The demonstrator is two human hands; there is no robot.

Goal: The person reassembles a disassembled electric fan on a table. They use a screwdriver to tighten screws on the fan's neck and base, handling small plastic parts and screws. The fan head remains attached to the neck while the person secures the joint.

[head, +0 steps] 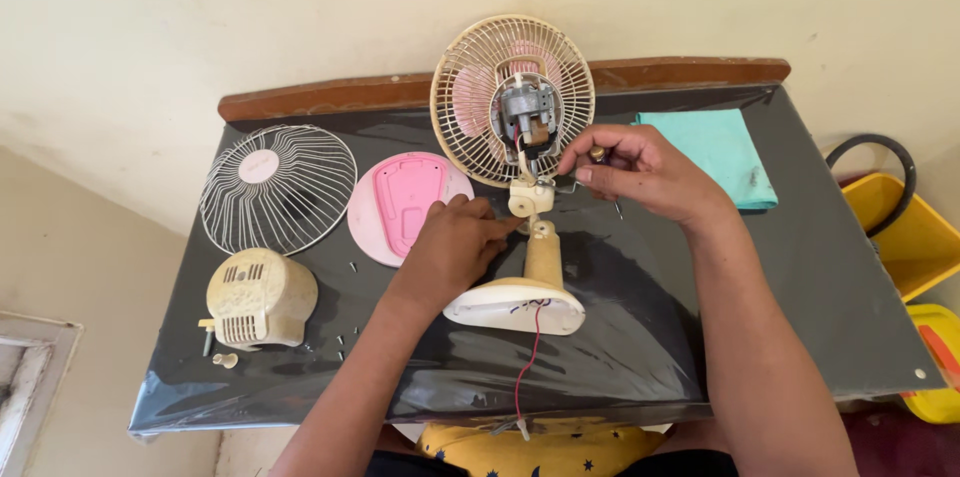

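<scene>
On the black-covered bench, against a cream wall, a stripped fan stands mid-surface, motor bare. Left hand pinches its neck joint; right hand pinches a small tool beside it. Risk: top-heavy fan could tip; loose screws might roll off the slick sheet. Front grille, motor cover lie left.

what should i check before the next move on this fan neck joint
1. Left hand on the neck joint: ok, fingers touch it.
2. Right hand grip on the screwdriver: ok, though the tip is too small to see.
3. Fan stand base flat on the table: ok.
4. Red wire clear of both hands: ok, it trails over the front edge.
5. Loose screws all there: cannot tell.
</scene>
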